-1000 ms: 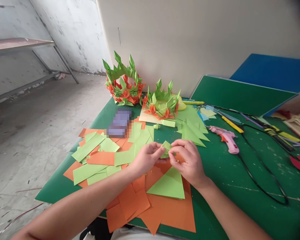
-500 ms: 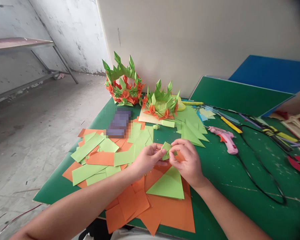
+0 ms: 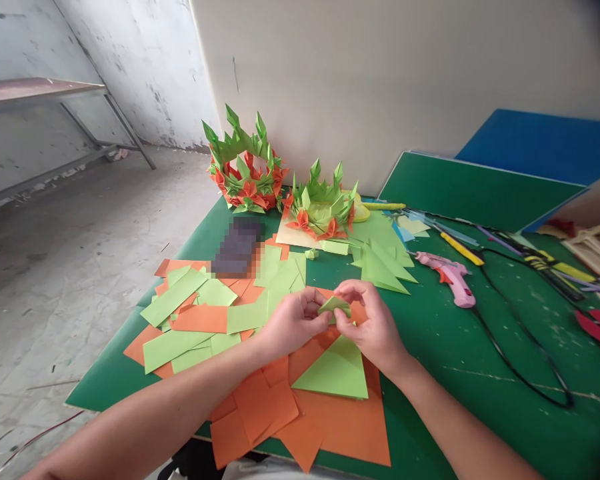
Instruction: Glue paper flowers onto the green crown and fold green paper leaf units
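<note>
A small folded piece of green paper (image 3: 336,305) is held up between both hands over the sheets. My left hand (image 3: 297,319) grips its left side, thumb and fingers closed. On its right side, my right hand (image 3: 369,317) pinches it with thumb and forefinger. Beneath the hands lie a folded green paper triangle (image 3: 336,373) and a large orange sheet (image 3: 350,423). Loose green paper strips (image 3: 175,297) and orange pieces (image 3: 267,407) overlap to the left and below. A tiny folded green paper piece (image 3: 311,254) rests just beyond the hands.
Two green and orange paper crowns (image 3: 247,173) (image 3: 323,207) stand at the back of the green table (image 3: 430,393). A pink glue gun (image 3: 450,277) with its black cord lies right, beside a yellow cutter (image 3: 461,249). A blurred dark phone-like object (image 3: 237,248) lies left.
The green paper has been turned and tilted between the fingers, now showing a more edge-on shape. My right thumb has moved beneath it. The surrounding things stay put.
</note>
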The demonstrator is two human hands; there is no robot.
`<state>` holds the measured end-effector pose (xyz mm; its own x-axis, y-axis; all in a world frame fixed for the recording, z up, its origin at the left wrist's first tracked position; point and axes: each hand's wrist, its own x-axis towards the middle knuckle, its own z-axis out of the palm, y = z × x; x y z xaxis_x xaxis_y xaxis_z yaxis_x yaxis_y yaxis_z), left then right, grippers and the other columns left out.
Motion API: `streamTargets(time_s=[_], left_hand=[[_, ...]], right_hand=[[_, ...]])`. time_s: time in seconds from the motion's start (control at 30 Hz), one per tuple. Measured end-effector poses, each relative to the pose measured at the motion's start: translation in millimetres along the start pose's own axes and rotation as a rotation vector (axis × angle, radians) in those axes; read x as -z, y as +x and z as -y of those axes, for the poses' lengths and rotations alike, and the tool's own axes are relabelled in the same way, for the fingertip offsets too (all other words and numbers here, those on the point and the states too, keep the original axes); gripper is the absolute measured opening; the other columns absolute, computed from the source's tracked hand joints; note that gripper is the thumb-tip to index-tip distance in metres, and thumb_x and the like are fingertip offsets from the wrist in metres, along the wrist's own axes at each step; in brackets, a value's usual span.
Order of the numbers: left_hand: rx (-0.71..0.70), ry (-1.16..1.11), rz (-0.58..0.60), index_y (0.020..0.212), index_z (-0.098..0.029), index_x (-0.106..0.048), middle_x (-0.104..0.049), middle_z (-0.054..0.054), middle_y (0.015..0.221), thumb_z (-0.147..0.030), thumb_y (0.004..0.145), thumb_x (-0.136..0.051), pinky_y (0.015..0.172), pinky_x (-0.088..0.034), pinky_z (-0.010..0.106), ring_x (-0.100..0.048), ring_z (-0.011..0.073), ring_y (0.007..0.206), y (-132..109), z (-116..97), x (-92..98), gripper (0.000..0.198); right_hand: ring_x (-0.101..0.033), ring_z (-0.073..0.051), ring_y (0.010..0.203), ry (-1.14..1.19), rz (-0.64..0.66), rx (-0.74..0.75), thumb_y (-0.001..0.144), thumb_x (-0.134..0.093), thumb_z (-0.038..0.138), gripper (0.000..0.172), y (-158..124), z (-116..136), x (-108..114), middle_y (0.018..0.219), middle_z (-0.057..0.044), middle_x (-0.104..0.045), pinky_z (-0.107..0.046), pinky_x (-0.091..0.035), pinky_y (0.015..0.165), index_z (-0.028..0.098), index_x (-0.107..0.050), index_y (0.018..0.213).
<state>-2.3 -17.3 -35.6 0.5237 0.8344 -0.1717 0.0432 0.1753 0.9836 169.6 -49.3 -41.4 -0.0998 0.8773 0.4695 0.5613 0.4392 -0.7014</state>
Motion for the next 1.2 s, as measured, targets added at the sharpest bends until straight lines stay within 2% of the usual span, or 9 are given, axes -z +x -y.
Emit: streamTargets(time_s=[0.13,0.27,0.33,0.47,0.67,0.8,0.9,1.0,1.2], left_hand=[[-0.093,0.244,-0.056,0.099,-0.023,-0.052,-0.06,-0.006,0.058,-0.034,0.081,-0.061,0.047,-0.031,0.022,-0.046,0.0089,0.044,-4.1,-9.6,-0.5,0.023],[-0.227,0.606,-0.107,0.111,-0.025,-0.051,-0.072,0.002,0.077,-0.039,0.088,-0.053,0.063,-0.044,0.029,-0.063,0.018,0.064,1.9,-28.7,20.0,0.028],[-0.341,0.8,-0.373,0.116,-0.023,-0.048,-0.072,0.008,0.106,-0.037,0.091,-0.048,0.09,-0.043,0.039,-0.064,0.0249,0.099,11.0,-36.1,44.0,0.029],[-0.26,1.058,-0.82,0.114,-0.019,-0.046,-0.064,0.016,0.125,-0.027,0.091,-0.043,0.115,-0.001,0.055,-0.038,0.0294,0.136,29.4,-37.7,101.4,0.024],[-0.133,1.006,-0.741,0.109,-0.019,-0.044,-0.069,0.013,0.115,-0.017,0.091,-0.035,0.107,0.004,0.068,-0.044,0.0306,0.13,33.8,-36.1,131.6,0.02],[-0.286,0.785,-0.695,0.115,-0.018,-0.045,-0.062,0.016,0.121,-0.025,0.09,-0.044,0.108,-0.02,0.059,-0.045,0.0315,0.124,28.7,-40.2,98.5,0.026],[-0.299,0.664,-0.349,0.11,-0.021,-0.049,-0.067,0.007,0.101,-0.041,0.087,-0.056,0.086,-0.048,0.038,-0.063,0.0201,0.093,20.2,-34.5,60.8,0.031],[-0.205,0.313,0.097,0.12,-0.024,-0.046,-0.061,0.007,0.105,-0.04,0.077,-0.07,0.08,-0.05,0.032,-0.061,0.0179,0.093,9.7,-26.4,29.6,0.052],[-0.129,0.207,0.005,0.105,-0.02,-0.055,-0.056,0.004,0.091,-0.031,0.077,-0.07,0.071,-0.046,0.027,-0.053,0.0132,0.08,2.3,-23.8,9.7,0.033]], right_hand=[[-0.063,-0.017,0.085,0.149,0.05,-0.075,0.085,-0.057,0.017,0.026,-3.0,0.0,-3.9,0.094,-0.002,-0.061,-0.03,-0.053,0.076,0.027,-0.047,0.107],[-0.06,-0.016,0.08,0.222,-0.061,-0.162,0.086,-0.057,0.02,0.021,-4.6,-4.3,-4.6,0.089,-0.001,-0.055,-0.03,-0.052,0.073,0.026,-0.046,0.102],[-0.058,-0.016,0.08,0.221,-0.099,-0.194,0.085,-0.058,0.021,0.021,-4.4,-7.0,-3.1,0.087,-0.001,-0.054,-0.031,-0.05,0.072,0.026,-0.046,0.101],[-0.056,-0.016,0.079,0.231,-0.097,-0.204,0.085,-0.058,0.022,0.021,-3.1,-10.0,-1.9,0.087,-0.001,-0.053,-0.032,-0.049,0.073,0.026,-0.046,0.103],[-0.056,-0.017,0.082,0.263,-0.085,-0.204,0.086,-0.058,0.023,0.021,-2.5,-9.4,-2.7,0.089,-0.002,-0.053,-0.034,-0.049,0.075,0.026,-0.046,0.103],[-0.055,-0.016,0.077,0.271,-0.112,-0.211,0.087,-0.057,0.023,0.02,-1.8,-10.3,-1.5,0.086,-0.001,-0.052,-0.031,-0.048,0.071,0.026,-0.047,0.103],[-0.056,-0.016,0.077,0.291,-0.104,-0.208,0.087,-0.057,0.024,0.02,-1.5,-12.6,-2.7,0.087,-0.001,-0.053,-0.031,-0.049,0.071,0.027,-0.046,0.103],[-0.057,-0.016,0.081,0.305,-0.098,-0.2,0.087,-0.058,0.023,0.021,-1.9,-12.8,-4.8,0.089,-0.001,-0.054,-0.031,-0.05,0.074,0.026,-0.046,0.104],[-0.057,-0.015,0.081,0.375,-0.035,-0.203,0.087,-0.059,0.023,0.022,-3.7,-4.3,-6.9,0.09,0.0,-0.053,-0.029,-0.051,0.074,0.027,-0.046,0.105]])
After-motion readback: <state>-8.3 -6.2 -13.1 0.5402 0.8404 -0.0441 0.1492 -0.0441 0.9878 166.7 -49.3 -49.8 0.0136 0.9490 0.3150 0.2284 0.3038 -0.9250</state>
